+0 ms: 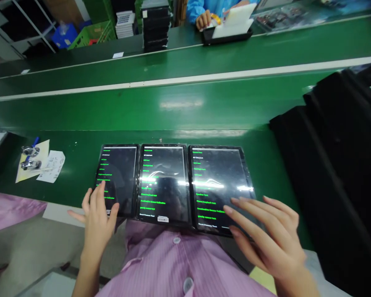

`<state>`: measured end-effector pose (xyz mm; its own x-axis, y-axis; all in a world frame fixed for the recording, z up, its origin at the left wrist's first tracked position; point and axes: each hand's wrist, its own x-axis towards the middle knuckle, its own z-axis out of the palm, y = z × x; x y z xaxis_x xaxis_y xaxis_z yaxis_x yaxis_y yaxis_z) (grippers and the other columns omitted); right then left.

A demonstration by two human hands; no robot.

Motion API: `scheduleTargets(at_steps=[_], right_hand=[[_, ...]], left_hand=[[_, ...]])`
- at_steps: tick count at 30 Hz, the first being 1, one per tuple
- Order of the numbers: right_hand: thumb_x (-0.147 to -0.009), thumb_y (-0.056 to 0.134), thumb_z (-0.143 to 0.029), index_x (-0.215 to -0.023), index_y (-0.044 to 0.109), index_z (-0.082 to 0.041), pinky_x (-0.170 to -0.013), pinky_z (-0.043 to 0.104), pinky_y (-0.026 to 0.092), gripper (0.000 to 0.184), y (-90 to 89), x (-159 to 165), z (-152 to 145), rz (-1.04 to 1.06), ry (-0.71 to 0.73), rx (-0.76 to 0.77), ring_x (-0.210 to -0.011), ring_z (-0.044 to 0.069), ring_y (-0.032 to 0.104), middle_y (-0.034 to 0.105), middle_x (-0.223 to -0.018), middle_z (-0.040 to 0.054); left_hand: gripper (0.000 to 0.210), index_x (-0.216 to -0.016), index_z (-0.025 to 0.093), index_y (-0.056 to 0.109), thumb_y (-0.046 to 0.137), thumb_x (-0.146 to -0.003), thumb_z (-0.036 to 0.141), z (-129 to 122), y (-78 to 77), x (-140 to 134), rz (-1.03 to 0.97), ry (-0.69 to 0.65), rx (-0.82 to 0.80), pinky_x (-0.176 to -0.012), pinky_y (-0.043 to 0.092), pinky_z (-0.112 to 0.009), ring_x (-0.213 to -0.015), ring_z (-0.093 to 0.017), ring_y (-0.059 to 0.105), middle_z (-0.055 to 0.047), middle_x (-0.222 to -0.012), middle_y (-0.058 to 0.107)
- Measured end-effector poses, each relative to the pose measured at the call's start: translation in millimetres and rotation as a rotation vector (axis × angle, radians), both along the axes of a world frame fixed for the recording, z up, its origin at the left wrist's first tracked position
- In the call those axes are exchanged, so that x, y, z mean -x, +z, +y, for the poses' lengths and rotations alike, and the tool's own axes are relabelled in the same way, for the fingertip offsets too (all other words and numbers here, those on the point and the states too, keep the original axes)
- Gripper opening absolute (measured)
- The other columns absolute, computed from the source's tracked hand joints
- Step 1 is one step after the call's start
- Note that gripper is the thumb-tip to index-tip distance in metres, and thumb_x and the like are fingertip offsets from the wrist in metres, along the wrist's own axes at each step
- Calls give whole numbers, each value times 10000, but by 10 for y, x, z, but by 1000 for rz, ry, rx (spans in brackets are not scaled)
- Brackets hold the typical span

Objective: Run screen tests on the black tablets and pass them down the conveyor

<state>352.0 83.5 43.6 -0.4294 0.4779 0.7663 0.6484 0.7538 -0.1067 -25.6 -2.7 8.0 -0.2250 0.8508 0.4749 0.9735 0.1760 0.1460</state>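
Three tablets lie side by side at the near edge of the green bench, each screen listing test names, mostly in green letters. My left hand (99, 210) is over the lower left of the left tablet (123, 177), fingers spread and pointing up the screen. Between the other two is the middle tablet (170, 194), with a small white label at its bottom edge. My right hand (272, 235) hovers at the lower right corner of the right tablet (219, 177), fingers apart. Whether the fingertips touch the glass I cannot tell. Neither hand holds anything.
Black cases or covers (336, 165) are piled on the right. Paper notes (51, 167) and metal clips (31, 165) lie on the left. Across the green conveyor (173, 109), a co-worker's hand (204, 20) is beside a black tray (227, 38); a dark stack (155, 27) stands nearby.
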Motion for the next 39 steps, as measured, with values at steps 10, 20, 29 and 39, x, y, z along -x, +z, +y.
scheduleTargets(at_steps=[10, 20, 29, 39], right_hand=[[-1044, 329, -632, -1175, 738, -318, -1113, 653, 234, 532, -297, -59, 34, -160, -189, 319, -1273, 344, 450, 472, -1411, 110], [-1035, 491, -431, -1299, 517, -159, -1097, 614, 304, 380, -314, -242, 143, -173, -234, 43, -1167, 339, 513, 535, -1284, 169], [-1034, 467, -517, -1425, 408, -291, -1113, 597, 318, 456, -303, -231, 139, -102, -258, 155, -1129, 355, 567, 568, -1278, 143], [-1061, 309, -572, -1292, 659, -278, -1113, 642, 250, 513, -156, 552, 297, -240, -72, 206, -1278, 344, 444, 454, -1420, 147]], left_hand=[[757, -1557, 160, 368, 288, -994, 660, 45, -1, 24, -90, 187, -48, -1108, 29, -786, -1415, -446, 358, -237, -1545, 342], [728, -1489, 87, 456, 288, -1007, 606, 177, 25, 313, -123, 53, -7, -1049, 416, -494, -1195, -323, 508, -202, -1293, 532], [860, -1624, 135, 122, 264, -981, 688, 148, -1, 365, -269, 42, -48, -1026, 410, -521, -1159, -311, 518, -186, -1281, 529], [831, -1571, 95, 282, 232, -988, 684, 158, -90, 353, -193, 64, -57, -1019, 411, -506, -1162, -320, 519, -201, -1287, 535]])
